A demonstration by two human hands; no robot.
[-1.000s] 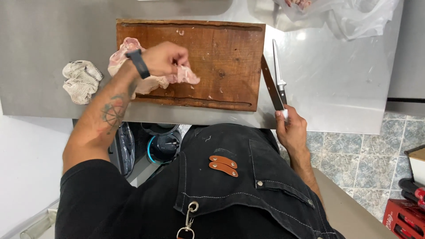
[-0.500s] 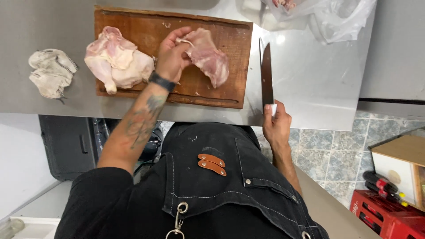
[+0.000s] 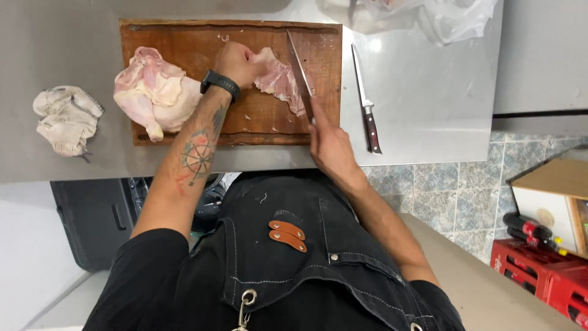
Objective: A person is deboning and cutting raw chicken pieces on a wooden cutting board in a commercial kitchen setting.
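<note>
Change: half a second ago the right hand (image 3: pixel 331 144) held the knife (image 3: pixel 300 73) off the board (image 3: pixel 257 116), by its right edge; now the blade lies over the meat (image 3: pixel 278 79).
Meaning: cutting looks about to begin.
Left hand (image 3: pixel 236 61): closed on the meat's left end, pinning it to the board.
Right hand: wrapped around the knife handle, though the handle is mostly hidden.
Meat: upper middle of the board, between both hands.
Nearby: larger chicken piece (image 3: pixel 153 92) at the board's left; second knife (image 3: pixel 366 101) on the counter (image 3: pixel 429 110); rag (image 3: pixel 64 116) far left.

The top edge cuts off the plastic bags (image 3: pixel 429 15).
</note>
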